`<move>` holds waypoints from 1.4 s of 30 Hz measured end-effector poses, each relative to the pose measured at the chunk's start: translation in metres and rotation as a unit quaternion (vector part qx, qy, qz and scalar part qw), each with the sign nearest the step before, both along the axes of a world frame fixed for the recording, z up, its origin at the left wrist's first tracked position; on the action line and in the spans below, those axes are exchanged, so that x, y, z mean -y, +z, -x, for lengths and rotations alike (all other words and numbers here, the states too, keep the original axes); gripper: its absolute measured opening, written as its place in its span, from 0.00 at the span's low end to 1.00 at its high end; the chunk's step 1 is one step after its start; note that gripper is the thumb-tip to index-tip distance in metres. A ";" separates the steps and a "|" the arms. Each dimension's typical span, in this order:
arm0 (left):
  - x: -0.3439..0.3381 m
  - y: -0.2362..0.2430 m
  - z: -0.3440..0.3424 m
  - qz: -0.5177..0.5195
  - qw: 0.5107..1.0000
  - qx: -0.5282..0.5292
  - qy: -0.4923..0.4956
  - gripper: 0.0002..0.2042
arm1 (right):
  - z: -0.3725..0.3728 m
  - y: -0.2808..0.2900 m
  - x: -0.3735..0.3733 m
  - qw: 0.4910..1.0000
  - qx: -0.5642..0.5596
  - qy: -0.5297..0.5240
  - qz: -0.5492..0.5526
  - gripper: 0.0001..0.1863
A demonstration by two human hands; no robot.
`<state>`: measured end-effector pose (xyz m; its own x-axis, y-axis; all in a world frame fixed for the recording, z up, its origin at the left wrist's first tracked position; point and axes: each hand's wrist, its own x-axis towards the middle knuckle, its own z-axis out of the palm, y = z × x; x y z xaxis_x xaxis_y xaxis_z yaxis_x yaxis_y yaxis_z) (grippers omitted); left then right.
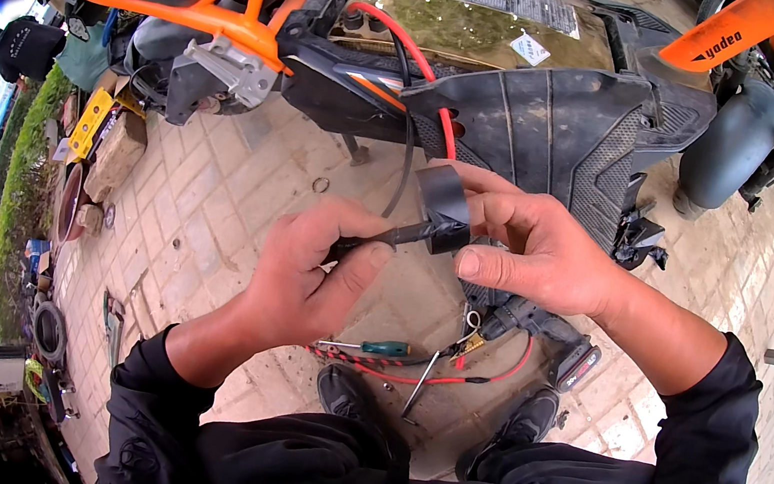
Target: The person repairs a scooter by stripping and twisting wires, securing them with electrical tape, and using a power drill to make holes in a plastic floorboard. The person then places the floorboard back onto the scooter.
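My left hand (307,270) pinches a black cable (400,235) whose end is wrapped in dark tape. My right hand (532,250) has its fingers curled at a roll of black tape (443,195), with a strip of tape joining it to the cable. Behind my hands, a red cable (440,98) and a thinner black cable (405,47) run from an open compartment in the scooter's footboard (539,114). Inside the compartment lies a greenish-brown pack (481,34) with labels.
On the paving (206,173) below lie a green screwdriver (385,347), a cordless power tool (538,342), a long metal tool (425,380) and red cables (503,372). Tools, boxes and a tire (49,330) line the left side. A dark wheel fender (726,149) stands at right.
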<state>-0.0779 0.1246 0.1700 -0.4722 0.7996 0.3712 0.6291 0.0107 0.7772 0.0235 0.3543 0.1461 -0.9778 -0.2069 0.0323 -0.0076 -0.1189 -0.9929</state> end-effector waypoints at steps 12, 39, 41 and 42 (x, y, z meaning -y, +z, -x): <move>-0.012 -0.013 -0.003 0.056 0.977 0.201 0.041 0.09 | -0.010 0.005 0.008 0.993 0.057 -0.081 0.062 0.24; -0.020 -0.043 0.019 0.055 0.855 0.516 -0.005 0.10 | -0.115 -0.059 -0.026 0.931 -0.015 -0.035 -0.364 0.21; -0.014 -0.051 0.009 0.064 0.847 0.525 -0.050 0.08 | -0.143 -0.090 -0.070 0.910 0.032 -0.130 -0.392 0.20; -0.011 -0.053 0.008 0.079 0.857 0.505 -0.063 0.07 | -0.154 -0.107 -0.093 0.894 0.041 -0.185 -0.406 0.18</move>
